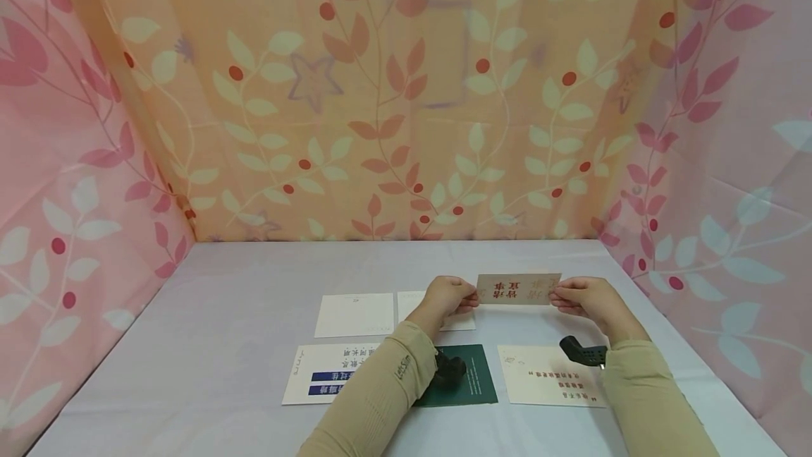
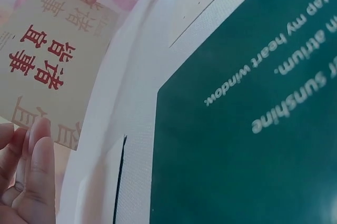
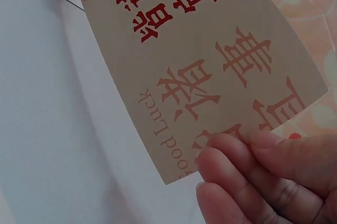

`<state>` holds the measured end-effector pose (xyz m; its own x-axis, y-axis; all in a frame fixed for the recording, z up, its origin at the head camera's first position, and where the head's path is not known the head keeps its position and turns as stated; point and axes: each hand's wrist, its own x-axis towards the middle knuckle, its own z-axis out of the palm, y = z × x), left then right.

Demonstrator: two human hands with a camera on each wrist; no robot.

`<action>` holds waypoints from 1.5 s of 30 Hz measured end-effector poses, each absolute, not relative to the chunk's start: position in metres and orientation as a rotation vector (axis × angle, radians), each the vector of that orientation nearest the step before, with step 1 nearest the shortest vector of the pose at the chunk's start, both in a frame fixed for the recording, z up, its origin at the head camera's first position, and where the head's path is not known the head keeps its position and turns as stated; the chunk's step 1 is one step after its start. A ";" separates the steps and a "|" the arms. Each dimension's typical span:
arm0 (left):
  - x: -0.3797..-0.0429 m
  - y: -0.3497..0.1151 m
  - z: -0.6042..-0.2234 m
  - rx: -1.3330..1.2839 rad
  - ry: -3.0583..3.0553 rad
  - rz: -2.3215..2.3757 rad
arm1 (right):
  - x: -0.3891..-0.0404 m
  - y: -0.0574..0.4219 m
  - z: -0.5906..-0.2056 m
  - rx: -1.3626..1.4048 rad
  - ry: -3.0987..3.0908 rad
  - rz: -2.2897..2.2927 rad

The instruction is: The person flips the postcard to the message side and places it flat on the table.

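Observation:
A beige postcard (image 1: 519, 289) with red and faded tan characters is held up at the back right of the table. My left hand (image 1: 447, 298) pinches one short end of it, and my right hand (image 1: 593, 304) pinches the opposite end. In the right wrist view, the card (image 3: 210, 71) bows slightly, with "Good Luck" printed along an edge and my right thumb and fingers at its corner. Below the left forearm lies a dark green postcard (image 1: 480, 376), partly covered. Behind the left hand, a white card (image 1: 409, 300) shows only in part.
Another white card (image 1: 355, 316) lies at back left. A card with blue bands (image 1: 301, 376) sits in front of it, partly under the left sleeve. Near the right wrist is a cream card (image 1: 539, 376) with red text. A floral curtain (image 1: 393, 161) walls off the white table (image 1: 177, 344).

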<state>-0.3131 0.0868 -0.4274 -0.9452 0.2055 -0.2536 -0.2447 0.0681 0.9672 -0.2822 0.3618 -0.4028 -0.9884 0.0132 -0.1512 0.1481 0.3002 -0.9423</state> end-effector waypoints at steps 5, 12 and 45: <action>-0.312 0.086 -0.427 -0.010 2.017 1.965 | -0.280 0.364 -0.405 0.087 2.463 -1.763; -0.310 0.085 -0.428 0.027 2.020 1.977 | -0.277 0.366 -0.404 -0.017 2.495 -1.721; -0.309 0.091 -0.429 -0.027 2.135 1.890 | -0.277 0.362 -0.413 0.074 2.568 -1.565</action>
